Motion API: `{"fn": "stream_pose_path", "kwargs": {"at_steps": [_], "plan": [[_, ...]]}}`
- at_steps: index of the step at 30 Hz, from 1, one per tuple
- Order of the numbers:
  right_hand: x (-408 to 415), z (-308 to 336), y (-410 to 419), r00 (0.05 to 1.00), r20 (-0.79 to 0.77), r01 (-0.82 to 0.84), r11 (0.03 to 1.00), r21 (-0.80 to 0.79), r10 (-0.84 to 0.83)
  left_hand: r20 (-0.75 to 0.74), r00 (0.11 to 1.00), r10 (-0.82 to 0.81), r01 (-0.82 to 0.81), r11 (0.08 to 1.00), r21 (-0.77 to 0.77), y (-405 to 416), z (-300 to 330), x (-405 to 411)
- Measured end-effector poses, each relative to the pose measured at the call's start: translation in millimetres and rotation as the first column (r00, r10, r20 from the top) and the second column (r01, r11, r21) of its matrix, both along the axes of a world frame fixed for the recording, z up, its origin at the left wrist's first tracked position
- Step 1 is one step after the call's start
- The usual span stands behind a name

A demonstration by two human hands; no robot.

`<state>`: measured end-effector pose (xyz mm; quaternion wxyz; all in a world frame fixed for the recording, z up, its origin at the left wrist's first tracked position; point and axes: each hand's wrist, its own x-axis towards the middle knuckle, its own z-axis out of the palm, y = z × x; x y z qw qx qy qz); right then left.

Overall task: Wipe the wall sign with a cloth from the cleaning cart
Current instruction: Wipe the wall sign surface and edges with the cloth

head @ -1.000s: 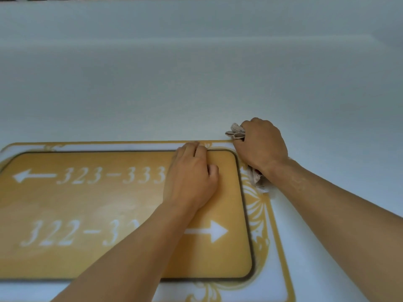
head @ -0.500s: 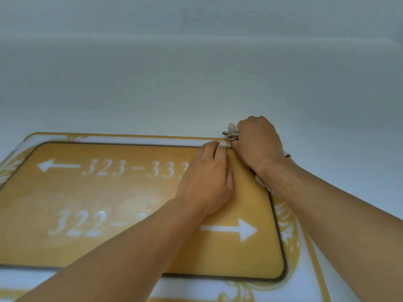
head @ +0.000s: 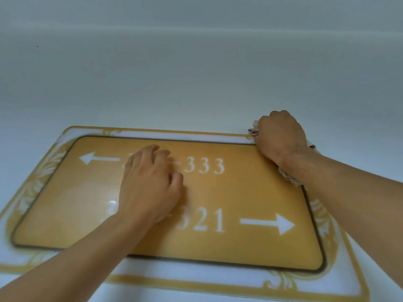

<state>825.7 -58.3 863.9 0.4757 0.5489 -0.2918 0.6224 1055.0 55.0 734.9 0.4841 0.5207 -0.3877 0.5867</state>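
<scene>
While the pale wall [head: 196,73] fills the upper frame, the wall sign [head: 218,247], a gold panel in a white ornate border, spans the lower half. I judge the wiping underway at its upper-right corner; next calls for dragging the cloth [head: 254,129] along the top border. My left hand [head: 150,184] rests flat and empty mid-panel. My right hand [head: 281,136] is fisted around the bunched cloth. No containers show.

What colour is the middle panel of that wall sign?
Golden yellow with white numbers and arrows, framed by a dark line; the sign shows best in the head view.
</scene>
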Motion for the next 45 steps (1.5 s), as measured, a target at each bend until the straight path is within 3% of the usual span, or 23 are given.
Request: {"fn": "stream_pose_path", "kwargs": {"at_steps": [5, 10, 13, 18, 20, 23, 28, 36, 41, 45], "plan": [[4, -2, 14, 0.998, 0.031, 0.044, 0.99, 0.133, -0.048, -0.031, 0.998, 0.048, -0.047, 0.999, 0.029, 28, 1, 38], [41, -5, 40, 0.999, 0.032, -0.03, 0.984, 0.173, 0.025, -0.065, 0.992, 0.105, -0.101, 0.993, 0.059, 59, -4, 84], [78, -5, 59, 0.996, 0.019, -0.084, 0.985, 0.149, 0.082, 0.016, 0.99, 0.14, -0.141, 0.984, 0.107, 72, -18, 111], [142, -7, 88, 0.991, -0.03, -0.129, 0.986, 0.102, 0.133, 0.084, 0.996, -0.027, 0.024, 0.999, 0.034, 71, -33, 135], [169, -8, 102, 0.985, -0.039, -0.165, 0.982, 0.096, 0.17, 0.104, 0.995, -0.013, 0.012, 1.0, 0.01, 69, -32, 136], [204, -9, 122, 0.974, -0.049, -0.216, 0.972, 0.095, 0.221, 0.011, 0.999, 0.042, -0.041, 0.999, -0.035, 68, -31, 138], [265, -7, 153, 0.949, -0.117, -0.286, 0.954, 0.087, 0.294, -0.18, 0.984, -0.007, -0.002, 0.999, -0.051, 64, -29, 138], [324, -12, 183, 0.915, -0.172, -0.36, 0.931, 0.059, 0.365, -0.259, 0.963, -0.071, 0.034, 0.989, -0.146, 63, -28, 154], [341, -8, 186, 0.923, -0.175, -0.344, 0.939, 0.018, 0.342, -0.203, 0.974, -0.105, 0.08, 0.989, -0.128, 74, -26, 157], [352, -6, 188, 0.932, -0.185, -0.324, 0.946, -0.033, 0.313, 0.125, 0.987, 0.1, -0.098, 0.995, -0.026, 111, -32, 211]]}}
